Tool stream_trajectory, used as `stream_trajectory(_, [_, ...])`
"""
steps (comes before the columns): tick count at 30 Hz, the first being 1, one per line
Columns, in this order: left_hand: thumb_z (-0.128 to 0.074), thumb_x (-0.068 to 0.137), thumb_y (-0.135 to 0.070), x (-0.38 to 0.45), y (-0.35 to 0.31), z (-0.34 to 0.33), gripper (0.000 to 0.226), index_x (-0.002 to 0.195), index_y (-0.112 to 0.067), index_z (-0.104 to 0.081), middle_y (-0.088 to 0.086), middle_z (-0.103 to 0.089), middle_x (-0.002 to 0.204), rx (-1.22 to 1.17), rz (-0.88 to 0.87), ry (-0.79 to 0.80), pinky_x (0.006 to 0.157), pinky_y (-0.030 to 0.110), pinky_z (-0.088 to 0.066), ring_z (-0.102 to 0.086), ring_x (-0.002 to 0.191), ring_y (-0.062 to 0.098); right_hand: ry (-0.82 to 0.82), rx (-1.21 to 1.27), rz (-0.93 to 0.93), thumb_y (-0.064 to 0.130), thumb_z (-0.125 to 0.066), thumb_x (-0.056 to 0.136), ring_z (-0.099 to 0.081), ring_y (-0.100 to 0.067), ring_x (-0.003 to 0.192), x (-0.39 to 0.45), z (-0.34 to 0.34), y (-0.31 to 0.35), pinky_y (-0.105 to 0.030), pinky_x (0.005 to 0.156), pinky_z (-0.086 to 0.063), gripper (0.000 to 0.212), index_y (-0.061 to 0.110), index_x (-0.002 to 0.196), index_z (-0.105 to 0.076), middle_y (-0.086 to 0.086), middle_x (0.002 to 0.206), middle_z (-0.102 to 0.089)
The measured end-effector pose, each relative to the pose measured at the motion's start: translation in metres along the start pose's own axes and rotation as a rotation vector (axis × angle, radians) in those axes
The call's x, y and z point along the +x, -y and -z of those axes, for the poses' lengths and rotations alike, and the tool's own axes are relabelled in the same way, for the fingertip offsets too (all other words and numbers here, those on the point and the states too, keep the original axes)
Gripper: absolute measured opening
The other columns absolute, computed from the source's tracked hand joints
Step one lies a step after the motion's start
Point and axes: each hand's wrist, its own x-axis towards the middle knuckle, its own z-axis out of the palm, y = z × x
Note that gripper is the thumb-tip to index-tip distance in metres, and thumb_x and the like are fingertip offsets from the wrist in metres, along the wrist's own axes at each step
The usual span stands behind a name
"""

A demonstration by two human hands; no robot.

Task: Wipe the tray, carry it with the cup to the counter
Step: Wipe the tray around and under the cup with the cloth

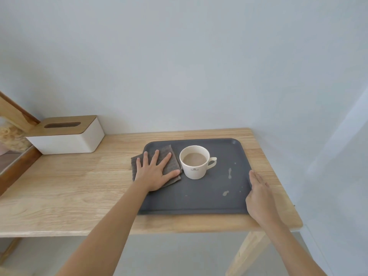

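Observation:
A dark grey tray (195, 198) lies on the wooden table. On it stands a white cup (194, 162) of milky coffee, handle to the right. Pale spilled drops (229, 173) mark the tray's right part. A folded grey cloth (170, 156) lies over the tray's left rim. My left hand (154, 172) presses flat on the cloth with fingers spread. My right hand (259, 196) rests against the tray's right rim, thumb on the edge, fingers together along it.
A white tissue box with a wooden lid (67, 137) stands at the table's back left. The table (79, 186) backs onto a pale wall. A wooden frame (18, 114) and a clear container sit at the far left. The table's right edge is near the tray.

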Motion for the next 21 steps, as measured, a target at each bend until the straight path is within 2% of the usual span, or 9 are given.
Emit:
stream_trajectory(3, [-0.011, 0.076, -0.085, 0.001, 0.000, 0.001, 0.083, 0.149, -0.049, 0.003, -0.002, 0.004, 0.164, 0.010, -0.013, 0.023, 0.118, 0.055, 0.001, 0.004, 0.150, 0.033, -0.007, -0.014, -0.006, -0.013, -0.034, 0.085, -0.022, -0.021, 0.146, 0.000, -0.001, 0.001, -0.037, 0.121, -0.013, 0.063, 0.001, 0.147, -0.027, -0.009, 0.155, -0.031])
stream_trajectory(5, [-0.004, 0.068, -0.088, -0.009, 0.003, -0.002, 0.091, 0.149, -0.048, 0.004, -0.003, 0.004, 0.164, 0.023, -0.034, 0.024, 0.119, 0.052, 0.000, 0.002, 0.150, 0.029, -0.013, -0.015, -0.007, -0.013, -0.035, 0.085, -0.023, -0.020, 0.146, 0.000, -0.003, 0.000, -0.037, 0.121, -0.013, 0.063, 0.001, 0.146, -0.027, -0.009, 0.154, -0.032])
stream_trajectory(8, [-0.009, 0.063, -0.093, -0.032, 0.009, -0.008, 0.100, 0.150, -0.046, 0.005, -0.006, 0.005, 0.164, 0.014, -0.063, 0.018, 0.120, 0.048, 0.002, 0.003, 0.150, 0.026, -0.017, -0.014, -0.002, -0.013, -0.036, 0.084, -0.024, -0.020, 0.145, 0.001, -0.004, 0.000, -0.039, 0.121, -0.015, 0.064, 0.001, 0.146, -0.029, -0.009, 0.153, -0.034])
stream_trajectory(10, [-0.004, 0.062, -0.092, -0.044, 0.012, -0.012, 0.100, 0.151, -0.045, 0.001, -0.007, 0.001, 0.164, 0.012, -0.082, 0.003, 0.121, 0.046, -0.001, 0.001, 0.151, 0.025, -0.016, -0.013, 0.000, -0.013, -0.037, 0.084, -0.025, -0.021, 0.145, 0.002, -0.004, 0.000, -0.039, 0.121, -0.015, 0.063, 0.001, 0.146, -0.030, -0.009, 0.153, -0.036])
stream_trajectory(12, [-0.003, 0.070, -0.084, -0.050, 0.013, -0.011, 0.091, 0.151, -0.044, -0.006, -0.009, -0.004, 0.163, -0.018, -0.097, -0.008, 0.121, 0.042, -0.005, -0.003, 0.151, 0.025, -0.015, -0.007, -0.002, -0.014, -0.037, 0.084, -0.026, -0.022, 0.144, 0.002, -0.003, 0.001, -0.040, 0.120, -0.018, 0.063, 0.000, 0.145, -0.031, -0.010, 0.152, -0.037])
stream_trajectory(15, [-0.029, 0.098, -0.053, -0.057, 0.012, -0.009, 0.049, 0.146, -0.043, -0.030, -0.016, -0.024, 0.158, -0.137, -0.112, -0.070, 0.117, 0.035, -0.020, -0.013, 0.150, 0.022, -0.015, -0.002, -0.001, -0.014, -0.037, 0.083, -0.027, -0.024, 0.144, 0.002, -0.002, 0.002, -0.043, 0.119, -0.021, 0.063, 0.000, 0.144, -0.032, -0.011, 0.151, -0.037])
stream_trajectory(17, [-0.037, 0.102, -0.039, -0.066, 0.013, -0.011, 0.038, 0.139, -0.043, -0.045, -0.023, -0.036, 0.151, -0.236, -0.129, -0.142, 0.111, 0.034, -0.031, -0.020, 0.148, 0.017, -0.013, 0.005, -0.002, -0.014, -0.037, 0.084, -0.027, -0.026, 0.143, 0.001, -0.001, 0.003, -0.043, 0.119, -0.021, 0.062, 0.000, 0.144, -0.032, -0.012, 0.151, -0.037])
stream_trajectory(19, [-0.042, 0.101, -0.036, -0.080, 0.014, -0.014, 0.035, 0.134, -0.043, -0.051, -0.027, -0.042, 0.145, -0.317, -0.157, -0.163, 0.110, 0.032, -0.034, -0.022, 0.147, 0.012, -0.013, 0.012, -0.001, -0.014, -0.036, 0.084, -0.027, -0.026, 0.143, 0.001, -0.001, 0.003, -0.043, 0.119, -0.021, 0.062, 0.000, 0.144, -0.032, -0.012, 0.151, -0.037])
stream_trajectory(21, [-0.042, 0.098, -0.043, -0.099, 0.013, -0.018, 0.035, 0.132, -0.043, -0.053, -0.030, -0.042, 0.142, -0.351, -0.200, -0.161, 0.111, 0.031, -0.035, -0.021, 0.146, 0.008, -0.010, 0.010, 0.002, -0.013, -0.036, 0.084, -0.026, -0.026, 0.144, 0.002, -0.001, 0.002, -0.042, 0.119, -0.019, 0.062, 0.000, 0.145, -0.031, -0.012, 0.151, -0.037])
